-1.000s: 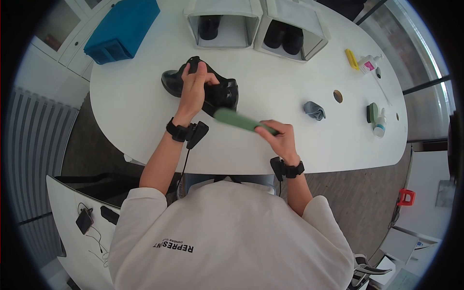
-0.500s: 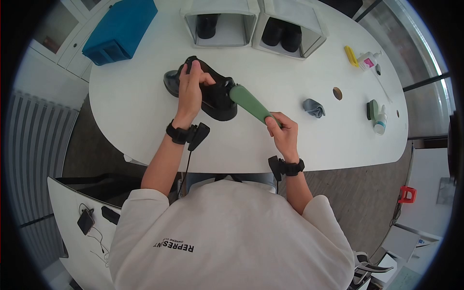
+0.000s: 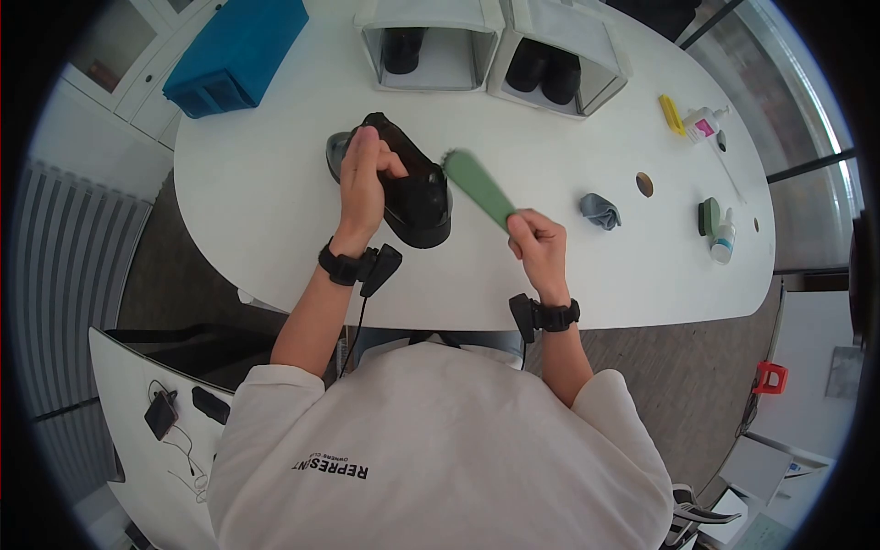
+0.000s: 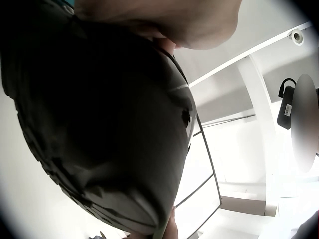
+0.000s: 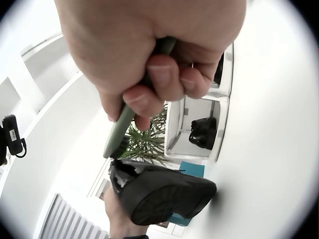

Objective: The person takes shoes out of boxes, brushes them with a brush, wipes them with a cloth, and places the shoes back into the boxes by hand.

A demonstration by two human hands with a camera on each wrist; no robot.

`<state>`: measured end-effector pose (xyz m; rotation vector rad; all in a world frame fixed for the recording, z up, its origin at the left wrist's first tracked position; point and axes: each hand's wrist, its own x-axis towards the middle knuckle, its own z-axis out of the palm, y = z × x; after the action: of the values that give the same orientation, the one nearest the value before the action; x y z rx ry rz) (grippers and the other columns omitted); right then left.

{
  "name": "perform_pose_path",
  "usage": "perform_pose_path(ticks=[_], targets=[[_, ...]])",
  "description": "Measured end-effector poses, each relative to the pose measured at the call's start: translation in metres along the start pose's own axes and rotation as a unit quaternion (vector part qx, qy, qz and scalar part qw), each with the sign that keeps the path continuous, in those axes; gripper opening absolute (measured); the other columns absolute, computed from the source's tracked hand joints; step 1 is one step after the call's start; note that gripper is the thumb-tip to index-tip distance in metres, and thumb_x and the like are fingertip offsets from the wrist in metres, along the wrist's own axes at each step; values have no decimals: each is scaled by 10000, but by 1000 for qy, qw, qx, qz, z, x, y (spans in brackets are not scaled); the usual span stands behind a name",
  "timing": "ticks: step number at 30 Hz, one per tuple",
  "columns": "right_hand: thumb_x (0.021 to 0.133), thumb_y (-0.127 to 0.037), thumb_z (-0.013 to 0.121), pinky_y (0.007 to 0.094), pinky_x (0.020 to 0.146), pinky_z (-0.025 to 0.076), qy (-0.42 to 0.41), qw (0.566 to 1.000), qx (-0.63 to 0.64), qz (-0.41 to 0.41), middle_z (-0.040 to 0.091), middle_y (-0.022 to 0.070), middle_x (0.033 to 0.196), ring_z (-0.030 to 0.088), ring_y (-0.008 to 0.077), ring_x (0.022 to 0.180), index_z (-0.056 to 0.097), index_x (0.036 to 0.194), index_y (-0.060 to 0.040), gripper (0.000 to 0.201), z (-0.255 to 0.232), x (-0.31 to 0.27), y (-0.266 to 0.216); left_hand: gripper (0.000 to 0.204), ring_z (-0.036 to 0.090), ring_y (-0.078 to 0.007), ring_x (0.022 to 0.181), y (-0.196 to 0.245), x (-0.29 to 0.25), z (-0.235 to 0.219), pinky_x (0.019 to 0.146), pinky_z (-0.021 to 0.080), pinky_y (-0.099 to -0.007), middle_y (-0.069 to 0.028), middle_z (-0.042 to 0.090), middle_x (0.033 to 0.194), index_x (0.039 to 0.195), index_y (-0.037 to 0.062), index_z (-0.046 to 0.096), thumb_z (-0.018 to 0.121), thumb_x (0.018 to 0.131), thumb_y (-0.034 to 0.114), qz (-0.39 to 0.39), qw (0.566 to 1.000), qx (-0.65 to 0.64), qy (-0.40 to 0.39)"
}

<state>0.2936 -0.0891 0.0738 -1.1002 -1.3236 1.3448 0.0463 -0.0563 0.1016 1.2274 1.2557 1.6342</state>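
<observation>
The black shoe (image 3: 417, 197) is gripped in the left hand (image 3: 361, 192), fingers curled inside it

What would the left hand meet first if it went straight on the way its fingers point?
Probably the left-hand white box, near its front left corner, though the black shoe that the left hand holds would touch first. Height is unclear; it might pass over.

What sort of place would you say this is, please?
Probably an office or workroom, seemingly used here for shoe care: a white table bears white boxes holding black shoes, and a green brush is held near another shoe.
</observation>
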Motion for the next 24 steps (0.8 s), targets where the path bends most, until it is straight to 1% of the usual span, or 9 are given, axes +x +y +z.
perform_pose_path(ticks=[2,4,9,11,15,16,19,22,24], targets=[[895,-148,643,214,458,294,-56,997,28,33,486,-27,561,397,38,492,675,877,24,176,-3,-6,3,695,350,-114,594,-1,0,-7,655,281,-265,5,388,545,464,9,463,317,1013,409,9,1000,-13,-7],[892,-143,643,216,456,294,-46,998,30,18,484,-26,557,398,38,488,674,870,24,171,-5,-9,7,671,365,-115,595,1,0,-9,669,301,-268,3,410,544,473,11,475,341,1011,390,17,999,-26,-19],[880,-121,647,218,452,293,-42,999,16,14,483,-18,552,404,40,489,671,851,24,150,-9,-15,7,653,345,-116,586,-1,-4,4,663,289,-270,2,390,536,472,9,457,359,1003,377,12,997,-74,29],[881,-120,638,218,452,291,-117,993,-17,24,484,-16,548,405,39,493,667,829,22,154,-2,-21,-2,649,336,-116,573,2,-5,5,664,292,-270,1,381,526,463,17,427,352,1002,370,17,996,-79,35],[882,-122,640,216,451,299,-38,999,18,33,500,-14,551,411,40,491,659,806,22,164,-8,-11,9,624,297,-117,533,10,-4,0,680,302,-269,1,341,494,443,48,325,340,995,339,28,987,-137,80],[885,-132,640,215,450,297,-96,993,51,44,497,-16,552,409,40,486,660,804,19,172,-8,-13,6,624,297,-117,533,9,-3,-3,680,302,-269,1,341,494,443,48,325,340,995,339,30,987,-135,83],[908,-175,594,221,431,273,-124,992,10,11,448,-17,510,375,48,446,594,712,17,274,-1,-17,0,575,274,-116,515,3,-4,-6,753,346,-269,4,319,481,447,75,257,321,979,284,15,965,-239,109],[893,-173,615,219,432,277,-119,992,43,31,463,-11,519,384,50,445,610,728,17,251,-2,-15,10,568,283,-117,513,3,-8,-2,761,363,-279,6,324,477,446,90,247,314,975,283,1,962,-228,153],[886,-177,627,219,431,280,-128,990,45,27,463,-10,520,389,52,445,617,737,21,249,1,-17,12,569,294,-117,512,4,-7,-4,749,365,-279,9,327,478,445,98,249,316,976,292,2,957,-245,152]])
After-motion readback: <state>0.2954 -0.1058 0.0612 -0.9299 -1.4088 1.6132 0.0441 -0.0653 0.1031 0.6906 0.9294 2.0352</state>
